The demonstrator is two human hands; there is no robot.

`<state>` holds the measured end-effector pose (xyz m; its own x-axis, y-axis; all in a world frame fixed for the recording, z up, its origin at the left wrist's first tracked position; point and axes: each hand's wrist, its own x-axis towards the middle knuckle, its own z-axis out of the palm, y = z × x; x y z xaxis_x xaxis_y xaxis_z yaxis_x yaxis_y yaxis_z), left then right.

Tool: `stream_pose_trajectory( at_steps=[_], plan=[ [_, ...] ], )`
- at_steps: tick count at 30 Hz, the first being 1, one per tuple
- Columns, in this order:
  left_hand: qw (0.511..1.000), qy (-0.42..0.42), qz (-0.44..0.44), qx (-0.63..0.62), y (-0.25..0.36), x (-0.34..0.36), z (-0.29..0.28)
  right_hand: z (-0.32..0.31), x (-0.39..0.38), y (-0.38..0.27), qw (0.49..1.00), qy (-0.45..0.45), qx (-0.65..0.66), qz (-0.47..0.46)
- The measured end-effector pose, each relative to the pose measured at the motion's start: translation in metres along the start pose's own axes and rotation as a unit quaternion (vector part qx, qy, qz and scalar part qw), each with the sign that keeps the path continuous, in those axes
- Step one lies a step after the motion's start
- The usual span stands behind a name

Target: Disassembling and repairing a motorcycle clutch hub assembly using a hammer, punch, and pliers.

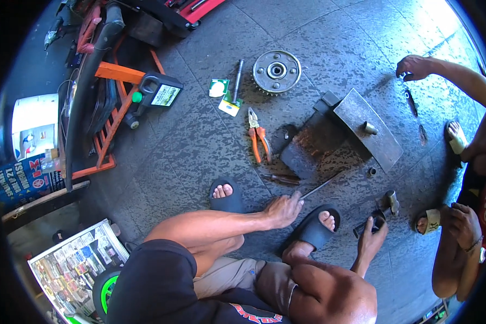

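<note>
My left hand [284, 211] is closed around a thin, dark metal rod [323, 184] that points up and to the right; its exact kind I cannot make out. Off to the right, my right hand [370, 238] grips a dark cylindrical part [379, 219] near the floor. Just above that hand lies a short metal fitting [392, 203]. A small ring-shaped bushing [372, 171] rests closer to the steel plate [362, 119], which has a short metal tube [369, 128] on it. Orange-handled pliers [259, 140] and a dark-handled tool [282, 179] lie left of the rusty metal block [316, 143].
A round toothed metal hub [276, 73] lies at the far middle, beside a long bolt [238, 81] and small cards. An orange metal frame [119, 75] and a dark bottle [159, 90] stand left. At right, another person's hands [416, 66] and sandaled feet [429, 220] are close.
</note>
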<state>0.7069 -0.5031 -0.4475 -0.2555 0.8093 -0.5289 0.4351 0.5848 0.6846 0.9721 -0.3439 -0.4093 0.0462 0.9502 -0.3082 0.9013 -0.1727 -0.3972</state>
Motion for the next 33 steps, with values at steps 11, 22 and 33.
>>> stream_pose_trajectory(
  at_steps=[11,22,33],
  plan=[
    [0.934,-0.307,0.068,0.167,0.028,-0.040,-0.113,0.065,-0.017,-0.084,0.660,-0.380,-0.100,-0.640],
    [0.972,-0.041,-0.228,-0.025,0.066,-0.085,-0.172,0.001,0.098,-0.032,0.950,-0.046,-0.015,-0.308],
    [0.988,0.109,-0.106,-0.012,0.095,0.028,-0.220,0.077,0.096,-0.053,0.966,-0.038,-0.031,-0.252]
  ],
)
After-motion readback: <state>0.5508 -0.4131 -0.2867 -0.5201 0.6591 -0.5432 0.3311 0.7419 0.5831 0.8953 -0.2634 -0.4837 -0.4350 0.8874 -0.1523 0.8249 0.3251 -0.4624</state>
